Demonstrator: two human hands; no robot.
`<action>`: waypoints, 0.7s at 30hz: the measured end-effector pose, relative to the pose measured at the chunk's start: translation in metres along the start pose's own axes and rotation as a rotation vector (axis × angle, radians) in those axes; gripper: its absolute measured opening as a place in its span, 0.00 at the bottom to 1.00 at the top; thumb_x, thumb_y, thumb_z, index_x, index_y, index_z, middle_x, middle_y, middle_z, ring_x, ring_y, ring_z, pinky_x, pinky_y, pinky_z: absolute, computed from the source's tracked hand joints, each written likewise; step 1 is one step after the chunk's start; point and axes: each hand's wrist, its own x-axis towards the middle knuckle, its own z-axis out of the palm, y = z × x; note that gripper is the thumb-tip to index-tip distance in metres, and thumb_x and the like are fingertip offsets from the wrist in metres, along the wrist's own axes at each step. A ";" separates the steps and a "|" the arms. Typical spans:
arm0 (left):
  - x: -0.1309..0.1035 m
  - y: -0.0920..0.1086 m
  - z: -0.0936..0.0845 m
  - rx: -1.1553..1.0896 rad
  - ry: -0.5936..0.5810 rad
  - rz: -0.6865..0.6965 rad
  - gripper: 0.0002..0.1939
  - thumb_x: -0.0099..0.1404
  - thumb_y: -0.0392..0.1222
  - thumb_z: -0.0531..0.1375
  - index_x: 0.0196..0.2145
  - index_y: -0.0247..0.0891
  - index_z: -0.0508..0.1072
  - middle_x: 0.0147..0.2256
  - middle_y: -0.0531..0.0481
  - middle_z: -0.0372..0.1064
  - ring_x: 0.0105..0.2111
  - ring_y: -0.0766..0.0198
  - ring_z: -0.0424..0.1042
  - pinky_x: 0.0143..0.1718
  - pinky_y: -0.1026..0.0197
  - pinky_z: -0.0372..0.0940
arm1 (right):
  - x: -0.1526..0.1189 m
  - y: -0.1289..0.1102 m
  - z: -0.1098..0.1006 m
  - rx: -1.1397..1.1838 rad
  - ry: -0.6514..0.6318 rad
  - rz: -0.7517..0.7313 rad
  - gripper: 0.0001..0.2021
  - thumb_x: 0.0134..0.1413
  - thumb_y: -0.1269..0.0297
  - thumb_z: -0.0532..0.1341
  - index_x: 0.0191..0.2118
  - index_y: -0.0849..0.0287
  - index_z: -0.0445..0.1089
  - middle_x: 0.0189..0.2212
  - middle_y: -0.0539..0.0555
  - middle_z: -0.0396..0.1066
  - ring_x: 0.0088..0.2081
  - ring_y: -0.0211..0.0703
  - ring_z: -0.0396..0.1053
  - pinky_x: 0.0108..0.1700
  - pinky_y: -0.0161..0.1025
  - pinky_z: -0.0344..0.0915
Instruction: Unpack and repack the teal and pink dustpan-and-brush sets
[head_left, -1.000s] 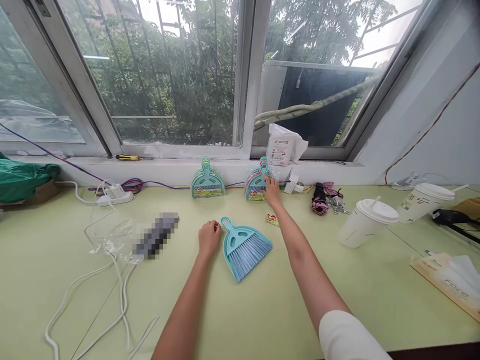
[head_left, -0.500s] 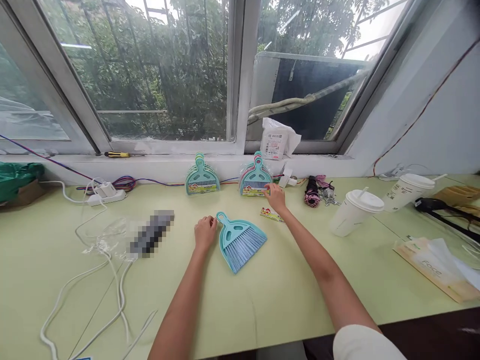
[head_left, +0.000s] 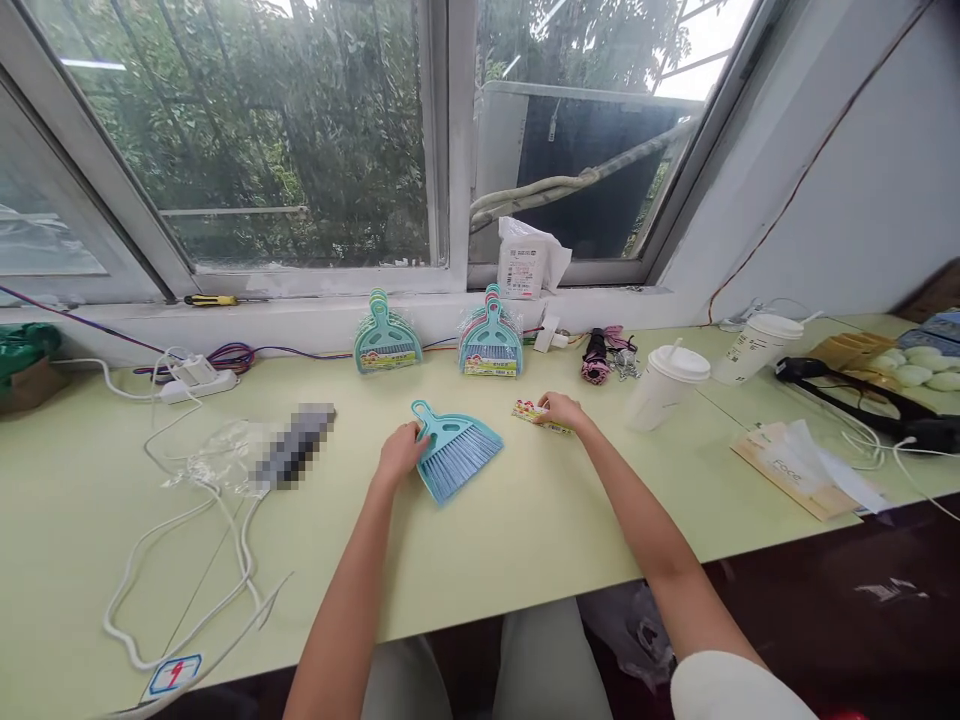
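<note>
A teal dustpan with a blue-bristled brush [head_left: 459,455] lies on the pale green table [head_left: 517,560]. My left hand [head_left: 403,450] grips its left edge, thumb on top. To the right, my right hand [head_left: 561,410] has its fingers closed on a small colourful label card [head_left: 528,410] lying on the table. Behind them stand two wrapped stacks of dustpan sets, a left stack [head_left: 388,340] and a right stack [head_left: 491,340], both with yellow-green labels.
Right of my right hand are a folded umbrella [head_left: 595,358], a white lidded cup [head_left: 666,385], a second cup [head_left: 757,348] and a tissue pack [head_left: 795,475]. On the left lie a power strip [head_left: 197,382], white cables and a blurred dark object [head_left: 296,445].
My left hand has taken hold of the dustpan's edge. My right hand has moved from the right stack down to the label card. The view has shifted.
</note>
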 end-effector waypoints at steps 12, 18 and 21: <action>0.005 0.006 0.019 -1.209 -0.190 -0.090 0.33 0.48 0.60 0.67 0.45 0.36 0.67 0.40 0.41 0.73 0.38 0.56 0.74 0.39 0.58 0.66 | -0.071 -0.143 0.003 0.192 -0.107 -0.624 0.12 0.43 0.55 0.68 0.34 0.54 0.76 0.32 0.49 0.76 0.34 0.41 0.70 0.35 0.35 0.56; -0.003 0.012 0.014 -1.192 -0.263 -0.014 0.30 0.39 0.47 0.73 0.39 0.33 0.73 0.34 0.44 0.75 0.36 0.54 0.75 0.40 0.54 0.68 | -0.074 -0.150 0.031 -0.004 0.110 -0.628 0.13 0.45 0.58 0.69 0.38 0.53 0.71 0.34 0.50 0.75 0.38 0.44 0.70 0.44 0.41 0.54; -0.001 0.012 0.016 -1.219 -0.220 -0.004 0.30 0.36 0.39 0.74 0.39 0.33 0.73 0.34 0.45 0.75 0.36 0.54 0.75 0.40 0.53 0.68 | -0.084 -0.145 0.039 0.075 0.273 -0.644 0.15 0.46 0.56 0.68 0.41 0.54 0.70 0.43 0.55 0.72 0.48 0.50 0.66 0.51 0.47 0.53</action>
